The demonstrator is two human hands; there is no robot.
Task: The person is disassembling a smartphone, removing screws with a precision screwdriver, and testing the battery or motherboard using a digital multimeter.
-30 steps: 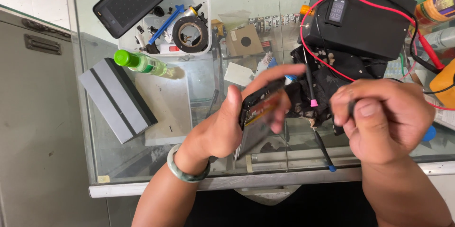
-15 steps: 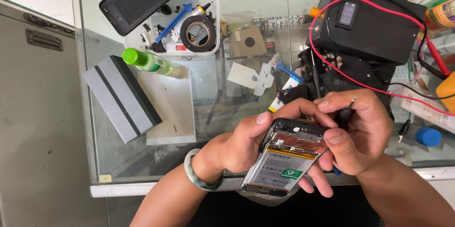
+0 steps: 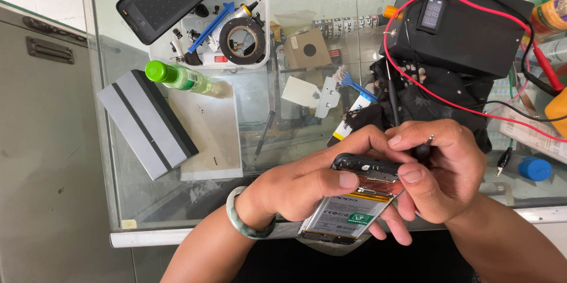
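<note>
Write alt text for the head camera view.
Two bare hands hold an opened phone with its battery showing above a glass table: the left hand grips it, the right hand pinches a thin dark tool at its top edge. A black power box sits behind.

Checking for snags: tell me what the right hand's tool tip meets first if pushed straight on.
Likely the opened phone: the right hand aims its thin tool down-left at the phone's top edge, held by the left hand. Depth unclear.

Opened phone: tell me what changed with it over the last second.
The left hand turned the opened phone from edge-on to flat, battery side up, and lowered it. The right hand, first apart, closed in and now pinches a thin tool at its top edge. The green bottle and grey box stayed put.
</note>
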